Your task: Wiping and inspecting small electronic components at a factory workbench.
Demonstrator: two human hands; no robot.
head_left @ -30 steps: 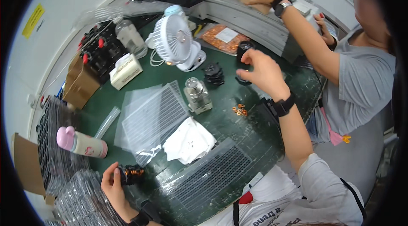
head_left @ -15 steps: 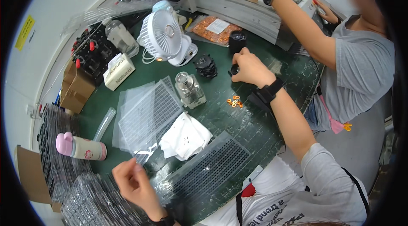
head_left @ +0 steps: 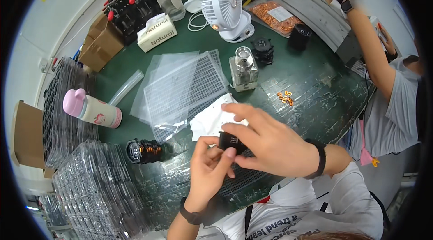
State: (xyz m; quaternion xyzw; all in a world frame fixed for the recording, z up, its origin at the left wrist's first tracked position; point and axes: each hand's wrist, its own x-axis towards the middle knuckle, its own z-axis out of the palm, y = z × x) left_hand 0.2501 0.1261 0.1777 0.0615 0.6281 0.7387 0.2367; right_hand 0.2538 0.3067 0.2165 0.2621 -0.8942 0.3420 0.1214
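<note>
Both hands meet over the green worktop (head_left: 315, 86): right hand (head_left: 266, 143) and left hand (head_left: 209, 168) clamped together on a small black block-shaped part (head_left: 231, 142). Judged step: fitting or inspecting; next calls for fine fingertip alignment. A black coil-wound component (head_left: 143, 151) lies left of them.

A small part (head_left: 232, 142) sits between both hands, the left hand (head_left: 208, 170) below and the right hand (head_left: 266, 143) over it, above the tabletop (head_left: 311, 82). A coil (head_left: 143, 151) lies to their left. Behind them lie plastic sheets (head_left: 182, 86), then a jar (head_left: 244, 68), and farthest back a fan (head_left: 224, 3). A bottle (head_left: 91, 109) lies at the far left.
</note>
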